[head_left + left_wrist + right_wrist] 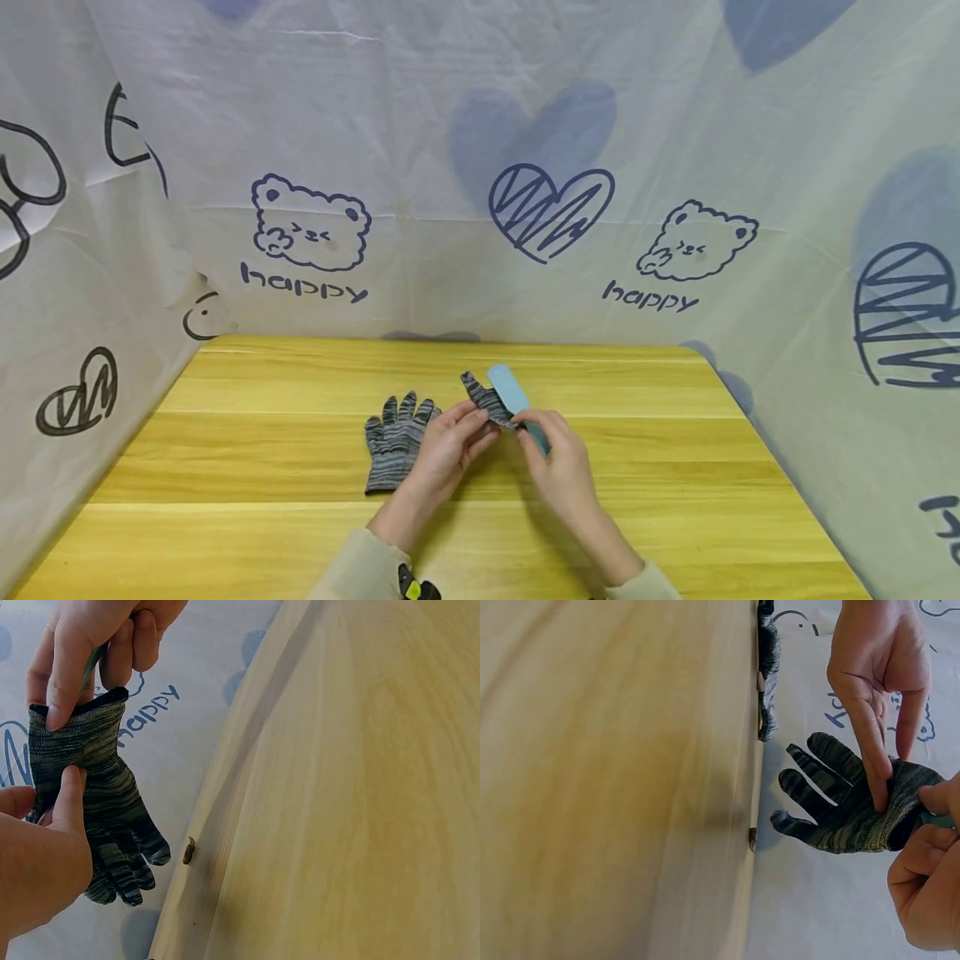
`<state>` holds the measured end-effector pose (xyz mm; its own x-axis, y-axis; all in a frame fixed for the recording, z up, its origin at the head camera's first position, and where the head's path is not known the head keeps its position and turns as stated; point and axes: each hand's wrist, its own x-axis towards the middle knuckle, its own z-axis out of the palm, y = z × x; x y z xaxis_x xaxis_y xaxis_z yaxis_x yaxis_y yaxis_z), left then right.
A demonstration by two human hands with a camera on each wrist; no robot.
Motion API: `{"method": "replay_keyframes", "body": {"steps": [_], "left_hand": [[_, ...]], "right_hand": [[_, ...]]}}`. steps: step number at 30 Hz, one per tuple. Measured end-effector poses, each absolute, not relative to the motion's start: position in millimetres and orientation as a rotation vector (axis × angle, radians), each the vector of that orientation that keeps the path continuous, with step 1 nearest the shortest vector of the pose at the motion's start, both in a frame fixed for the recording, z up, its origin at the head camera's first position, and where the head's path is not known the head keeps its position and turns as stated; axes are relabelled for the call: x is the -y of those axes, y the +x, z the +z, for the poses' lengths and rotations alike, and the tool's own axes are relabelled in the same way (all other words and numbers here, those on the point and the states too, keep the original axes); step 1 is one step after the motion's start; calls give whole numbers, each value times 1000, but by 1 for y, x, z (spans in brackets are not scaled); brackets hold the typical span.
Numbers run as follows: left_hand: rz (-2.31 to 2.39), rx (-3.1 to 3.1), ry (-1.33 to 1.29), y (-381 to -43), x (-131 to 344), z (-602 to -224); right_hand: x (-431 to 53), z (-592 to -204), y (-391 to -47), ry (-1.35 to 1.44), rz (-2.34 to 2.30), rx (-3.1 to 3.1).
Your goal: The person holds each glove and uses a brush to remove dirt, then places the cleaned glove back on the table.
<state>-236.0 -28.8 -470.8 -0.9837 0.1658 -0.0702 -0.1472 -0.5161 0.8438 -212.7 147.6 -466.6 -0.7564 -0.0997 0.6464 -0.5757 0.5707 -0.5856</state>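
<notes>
A grey-and-black knitted glove (pixel 491 407) is held up above the table between both hands. My left hand (pixel 442 454) pinches its middle, thumb on one face; in the right wrist view the glove's fingers (pixel 810 787) spread out past that hand. At the dark-edged cuff (pixel 112 696), my right hand (pixel 558 467) grips the edge between thumb and fingers. The same hand holds a flat light-blue paddle-shaped tool (pixel 508 387) with a darker teal handle, partly hidden by the fingers. A second matching glove (pixel 393 454) lies flat on the table, left of my left hand.
The wood-grain table (pixel 262 467) has a printed white cloth (pixel 420 167) hanging behind it and along both sides. A small brown object (pixel 189 850) sits at the table's edge in the left wrist view. My left wrist wears a black-and-yellow band (pixel 416 586).
</notes>
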Motion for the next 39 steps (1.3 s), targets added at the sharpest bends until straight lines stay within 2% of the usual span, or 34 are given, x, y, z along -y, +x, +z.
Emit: {"method": "replay_keyframes", "body": {"steps": [9, 23, 32, 39], "left_hand": [[2560, -1380, 158, -236, 31, -472], [2388, -1369, 207, -232, 22, -474], [2236, -1327, 233, -228, 15, -478], [2357, -1248, 202, -227, 17, -476]], "right_hand": [[-154, -459, -214, 301, 1540, 2215], [-159, -442, -215, -62, 2115, 1923], [-156, -440, -213, -51, 2343, 1745], [-151, -444, -213, -77, 2360, 1745]]}}
